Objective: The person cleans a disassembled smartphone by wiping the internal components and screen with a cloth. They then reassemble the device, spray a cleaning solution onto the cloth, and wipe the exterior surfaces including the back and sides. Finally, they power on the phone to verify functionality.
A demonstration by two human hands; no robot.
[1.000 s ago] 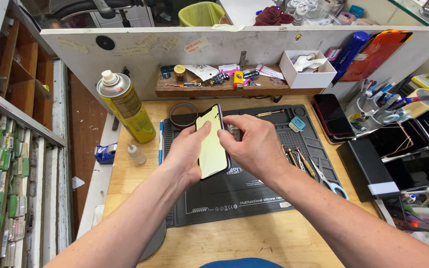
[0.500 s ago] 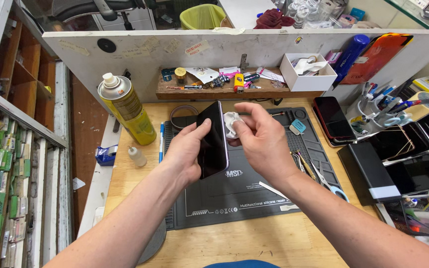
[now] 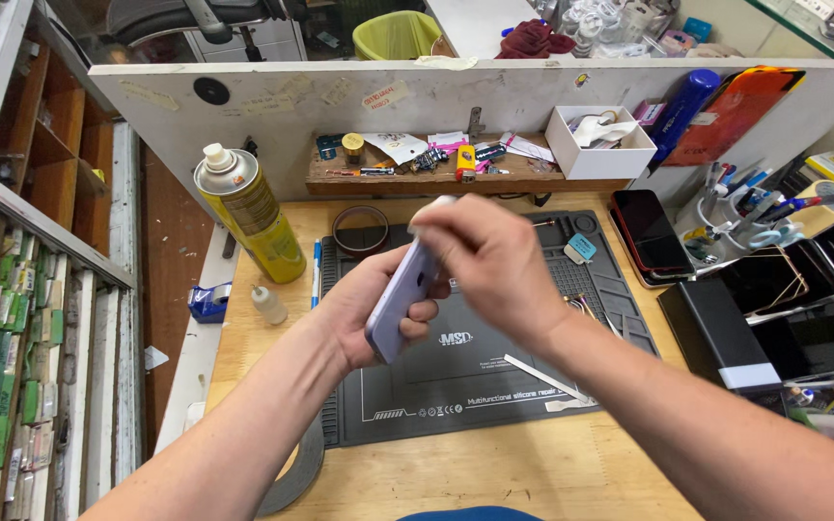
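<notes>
Here the left hand (image 3: pixel 364 314) grips the lilac phone (image 3: pixel 400 299), the right hand (image 3: pixel 485 260) clasped over its top.

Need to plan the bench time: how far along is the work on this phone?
Done: nothing visibly finished. In hand: left hand holds the lilac phone edge-on while the right hand works its top. Left: unclear; pry tool and tweezers lie unused on the mat.
</notes>
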